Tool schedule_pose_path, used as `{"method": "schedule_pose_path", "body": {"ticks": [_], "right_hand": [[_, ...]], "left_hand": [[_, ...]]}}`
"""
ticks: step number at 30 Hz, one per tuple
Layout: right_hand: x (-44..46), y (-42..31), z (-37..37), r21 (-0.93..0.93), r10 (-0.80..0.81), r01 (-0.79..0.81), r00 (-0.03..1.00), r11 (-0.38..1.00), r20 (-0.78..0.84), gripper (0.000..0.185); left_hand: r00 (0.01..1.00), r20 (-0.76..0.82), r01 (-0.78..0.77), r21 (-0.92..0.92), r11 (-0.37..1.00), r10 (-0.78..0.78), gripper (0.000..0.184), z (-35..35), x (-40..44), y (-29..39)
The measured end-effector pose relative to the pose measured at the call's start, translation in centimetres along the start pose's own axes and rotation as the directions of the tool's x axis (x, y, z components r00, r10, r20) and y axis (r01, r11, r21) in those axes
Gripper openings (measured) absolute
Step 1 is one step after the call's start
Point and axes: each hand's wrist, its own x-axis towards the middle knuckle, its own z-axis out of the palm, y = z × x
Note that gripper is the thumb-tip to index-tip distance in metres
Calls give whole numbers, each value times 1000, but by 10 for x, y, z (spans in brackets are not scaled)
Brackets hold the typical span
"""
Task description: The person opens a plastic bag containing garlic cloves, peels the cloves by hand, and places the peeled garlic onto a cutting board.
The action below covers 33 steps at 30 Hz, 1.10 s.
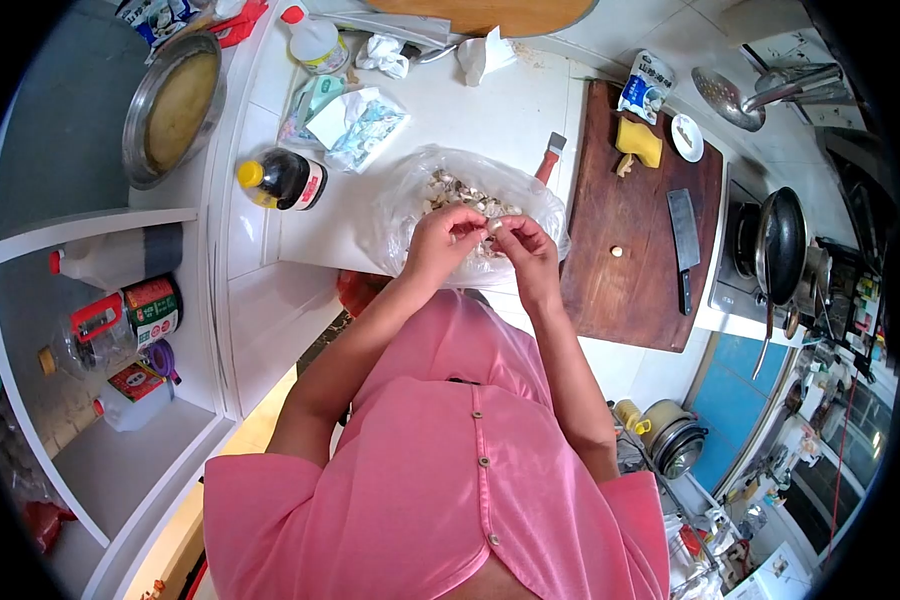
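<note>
Both hands meet over a clear plastic bag (395,215) that stands open at the counter edge. The bag holds many pale and brownish bits that look like garlic cloves and skins (450,190). My left hand (445,243) pinches a small whitish garlic clove (493,227) between thumb and fingers. From the other side, the fingertips of my right hand (528,256) close on the same clove, partly hiding it. On the wooden cutting board (610,300) to the right lies one small pale peeled clove (616,252).
A cleaver (683,235), yellow cloth-like item (640,142) and white dish (687,137) rest on the board. A red-handled scraper (550,158) lies behind the bag. Left are a dark sauce bottle (295,182) and tissue pack (370,130). A wok (782,240) sits far right.
</note>
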Motion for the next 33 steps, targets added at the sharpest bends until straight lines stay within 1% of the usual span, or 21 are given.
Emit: {"method": "schedule_pose_path", "body": {"ticks": [1,2,5,8,11,13,16,23,25,29,32,33], "right_hand": [[-1,-1,2,-75,-55,55,998,996,3,10],[-1,-4,4,-80,-70,72,997,994,23,10],[-3,-13,8,-102,-92,99,993,990,79,11],[-9,-21,11,-144,-69,87,990,986,125,11],[-12,-28,13,-229,-60,97,985,969,163,11],[-14,-33,12,-318,-55,118,978,941,202,12],[-16,-41,12,-374,-22,110,972,921,232,13],[-20,-40,13,-370,37,48,975,928,218,9],[-21,-37,11,-397,50,44,973,917,224,8],[-21,-35,11,-348,42,45,970,936,239,8],[-22,-34,10,-331,39,45,969,943,244,8],[-21,-34,10,-323,32,51,969,945,244,8]], "left_hand": [[999,-22,-40,38,998,41,15,0,-1,13],[996,-42,-80,78,994,83,15,-1,-1,21],[962,0,-273,100,957,274,11,-6,2,23],[929,121,-367,184,912,349,8,-19,7,29],[895,234,-429,210,879,381,8,-28,11,34],[874,290,-452,198,870,389,8,-34,13,36],[850,382,-457,192,868,363,9,-39,15,37],[800,529,-434,184,882,283,9,-45,19,42],[783,554,-439,169,882,284,9,-47,20,44],[765,574,-447,146,883,292,9,-47,21,44],[785,588,-368,190,910,195,11,-43,19,42],[793,574,-374,197,906,203,12,-43,17,39]]}}
